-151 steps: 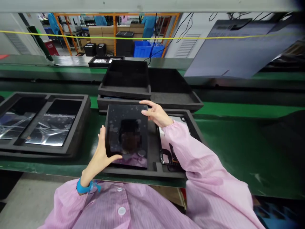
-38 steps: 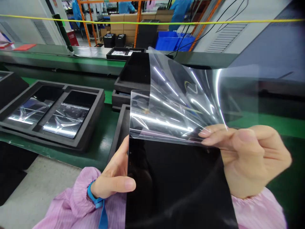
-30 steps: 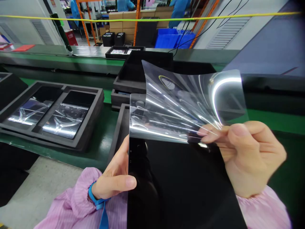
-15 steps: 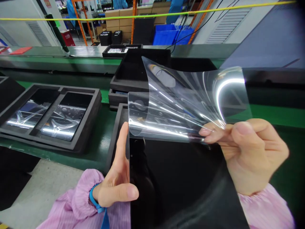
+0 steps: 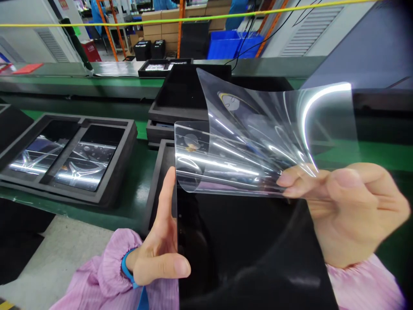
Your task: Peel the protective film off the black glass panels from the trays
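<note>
A flat black glass-fronted panel (image 5: 251, 254), like a tablet screen, is held tilted in front of me. My left hand (image 5: 159, 241) grips its left edge, index finger along the side and thumb over the front; the other fingers are hidden behind. My right hand (image 5: 351, 206) pinches a clear plastic film (image 5: 258, 133) near its right side. Creases fan out from that pinch, and the film bends up and away from the panel. Its lower left part lies along the panel's upper end; whether it still sticks there I cannot tell.
On the green bench (image 5: 135, 215), a dark foam tray (image 5: 131, 133) at left holds two film-covered panels (image 5: 93, 155). More black trays (image 5: 183, 94) are stacked ahead, with another foam tray (image 5: 151, 189) behind my left hand. Blue bins (image 5: 222, 45) stand beyond a yellow cord (image 5: 206, 20).
My right hand has moved a little to the right and closer, pulling the film with it. The film's lower edge has curled up more. My left hand keeps nearly the same hold.
</note>
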A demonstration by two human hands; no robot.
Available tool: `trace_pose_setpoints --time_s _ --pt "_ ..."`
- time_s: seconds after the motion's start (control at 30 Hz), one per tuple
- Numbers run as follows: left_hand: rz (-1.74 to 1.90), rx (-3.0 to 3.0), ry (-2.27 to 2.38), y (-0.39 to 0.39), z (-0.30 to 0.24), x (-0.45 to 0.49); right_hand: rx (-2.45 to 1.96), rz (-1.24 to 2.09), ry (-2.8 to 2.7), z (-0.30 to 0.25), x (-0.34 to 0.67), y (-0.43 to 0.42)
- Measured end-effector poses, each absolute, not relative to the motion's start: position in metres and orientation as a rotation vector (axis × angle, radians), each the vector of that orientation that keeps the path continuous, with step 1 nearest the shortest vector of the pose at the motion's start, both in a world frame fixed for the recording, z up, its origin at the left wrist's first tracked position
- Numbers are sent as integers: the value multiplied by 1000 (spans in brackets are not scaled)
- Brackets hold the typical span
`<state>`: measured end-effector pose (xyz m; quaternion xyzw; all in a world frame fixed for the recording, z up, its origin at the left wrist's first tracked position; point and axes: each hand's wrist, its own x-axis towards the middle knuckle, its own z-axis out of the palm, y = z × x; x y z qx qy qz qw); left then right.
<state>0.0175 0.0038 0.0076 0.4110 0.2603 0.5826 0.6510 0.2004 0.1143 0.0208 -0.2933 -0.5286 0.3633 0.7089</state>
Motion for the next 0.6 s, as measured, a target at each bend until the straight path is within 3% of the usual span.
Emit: trace_pose_setpoints --time_s 0.6 --pt "1314 975 535 9 -3 17 -797 871 -1121 27 196 115"
